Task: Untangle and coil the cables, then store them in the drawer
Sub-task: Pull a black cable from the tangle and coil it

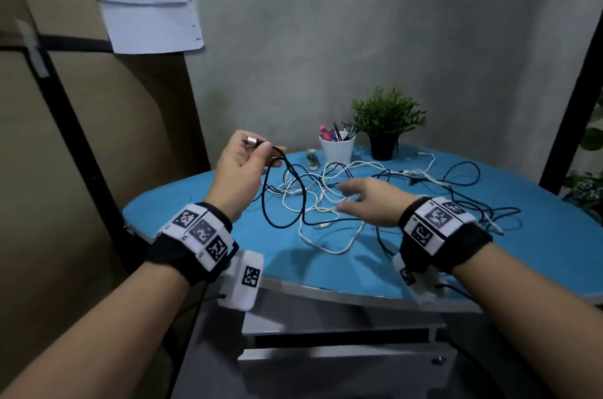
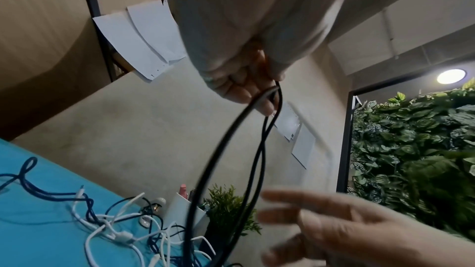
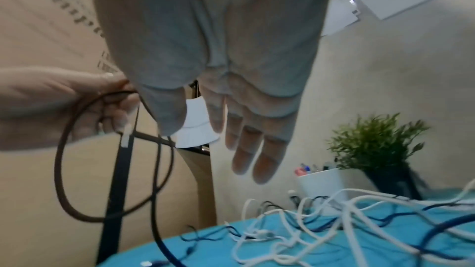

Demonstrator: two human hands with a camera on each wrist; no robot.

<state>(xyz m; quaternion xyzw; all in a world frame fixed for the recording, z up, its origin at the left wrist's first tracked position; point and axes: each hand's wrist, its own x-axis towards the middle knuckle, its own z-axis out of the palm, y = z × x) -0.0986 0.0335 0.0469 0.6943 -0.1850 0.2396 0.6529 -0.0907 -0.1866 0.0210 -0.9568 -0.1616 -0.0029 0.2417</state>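
Note:
My left hand (image 1: 248, 158) is raised above the table's left end and pinches a dark cable (image 1: 277, 202) near its silver plug (image 1: 250, 140); one loop of it hangs from the fingers (image 2: 246, 90), the rest trails into the heap. A tangle of white cables (image 1: 326, 202) and dark blue cables (image 1: 463, 170) lies on the blue table (image 1: 538, 235). My right hand (image 1: 365, 199) hovers over the tangle with fingers spread and straight (image 3: 246, 149), holding nothing. The grey drawer unit (image 1: 342, 362) stands below the table's front edge, its drawer front slightly out.
A white cup of pens (image 1: 337, 147), a small potted plant (image 1: 386, 124) and a small stapler-like item (image 1: 313, 159) stand at the table's back. A grey wall is behind; a black-framed panel (image 1: 65, 104) with pinned papers stands left.

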